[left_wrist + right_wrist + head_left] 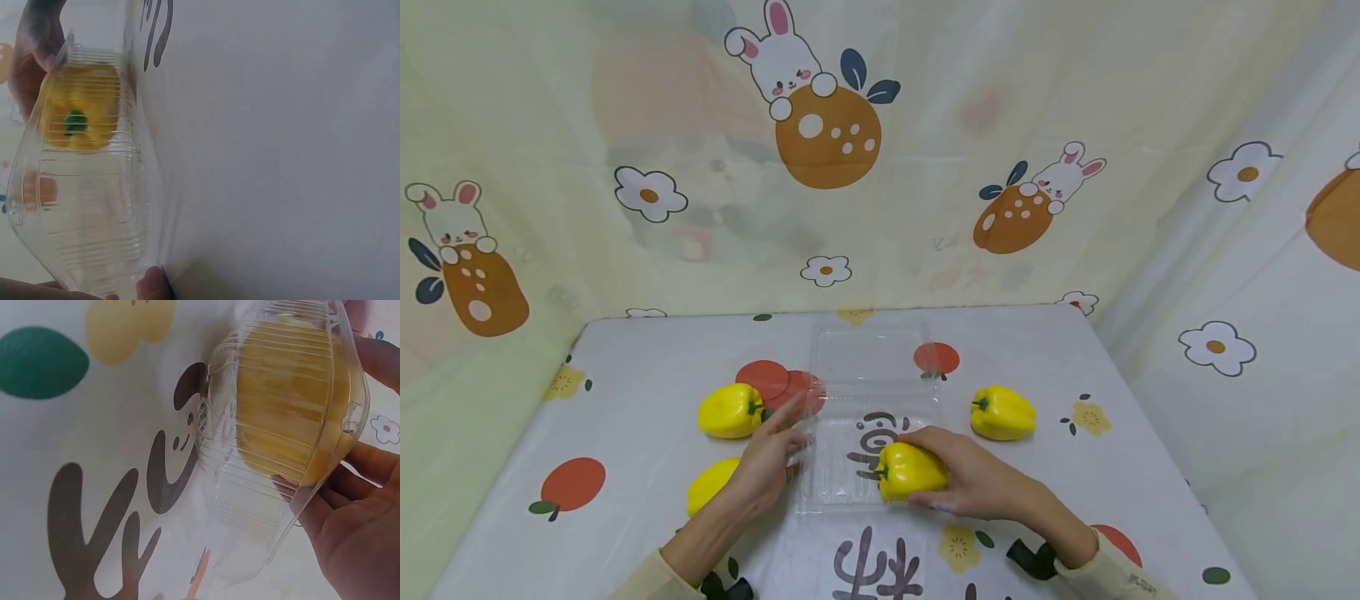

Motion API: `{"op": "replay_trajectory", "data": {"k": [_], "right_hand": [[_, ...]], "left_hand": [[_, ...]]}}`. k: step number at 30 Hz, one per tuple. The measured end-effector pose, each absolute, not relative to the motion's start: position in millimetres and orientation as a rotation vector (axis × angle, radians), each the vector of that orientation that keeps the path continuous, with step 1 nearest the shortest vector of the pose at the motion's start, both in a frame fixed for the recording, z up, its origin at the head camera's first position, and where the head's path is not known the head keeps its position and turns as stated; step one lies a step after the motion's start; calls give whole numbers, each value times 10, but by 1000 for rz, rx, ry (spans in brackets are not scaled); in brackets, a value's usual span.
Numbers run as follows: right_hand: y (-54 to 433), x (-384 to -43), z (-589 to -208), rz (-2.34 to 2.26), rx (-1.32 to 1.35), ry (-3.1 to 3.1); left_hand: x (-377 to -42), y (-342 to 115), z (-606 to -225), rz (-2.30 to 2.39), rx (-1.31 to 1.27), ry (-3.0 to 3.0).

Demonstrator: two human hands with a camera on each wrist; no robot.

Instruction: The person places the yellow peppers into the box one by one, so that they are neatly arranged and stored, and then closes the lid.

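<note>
A clear plastic clamshell container (831, 492) lies unfolded mid-table, its lid (865, 354) towards the back. My right hand (973, 475) holds a yellow bell pepper (912, 472), stem pointing left, inside the tray's right front part. Through the ribbed wall in the left wrist view, the pepper (84, 106) shows its green stem. Fingers of the right hand (362, 519) reach over the rim onto the pepper in the right wrist view. My left hand (767, 462) touches the container's left side with fairly straight fingers; its fingertips (153, 284) show at the wall's base.
Two more yellow peppers lie left of the container: one farther back (730, 411), another (711, 485) partly behind the left forearm. A further pepper (1003, 412) lies to the right. Printed cloth covers the table (647, 433), and a printed curtain (910, 225) hangs behind it.
</note>
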State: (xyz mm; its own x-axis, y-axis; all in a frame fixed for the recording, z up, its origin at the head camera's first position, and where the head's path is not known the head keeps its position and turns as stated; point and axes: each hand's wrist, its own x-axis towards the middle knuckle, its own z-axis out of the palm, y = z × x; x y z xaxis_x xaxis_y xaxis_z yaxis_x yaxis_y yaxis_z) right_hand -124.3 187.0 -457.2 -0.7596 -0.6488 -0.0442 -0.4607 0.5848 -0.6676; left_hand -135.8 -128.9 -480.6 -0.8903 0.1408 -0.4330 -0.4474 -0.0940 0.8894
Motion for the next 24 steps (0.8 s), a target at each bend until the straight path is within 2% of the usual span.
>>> {"op": "replay_trajectory", "data": {"k": [24], "right_hand": [[1839, -1255, -4577, -839, -866, 2530]], "left_hand": [[-1384, -1282, -4804, 2036, -346, 1783]]}}
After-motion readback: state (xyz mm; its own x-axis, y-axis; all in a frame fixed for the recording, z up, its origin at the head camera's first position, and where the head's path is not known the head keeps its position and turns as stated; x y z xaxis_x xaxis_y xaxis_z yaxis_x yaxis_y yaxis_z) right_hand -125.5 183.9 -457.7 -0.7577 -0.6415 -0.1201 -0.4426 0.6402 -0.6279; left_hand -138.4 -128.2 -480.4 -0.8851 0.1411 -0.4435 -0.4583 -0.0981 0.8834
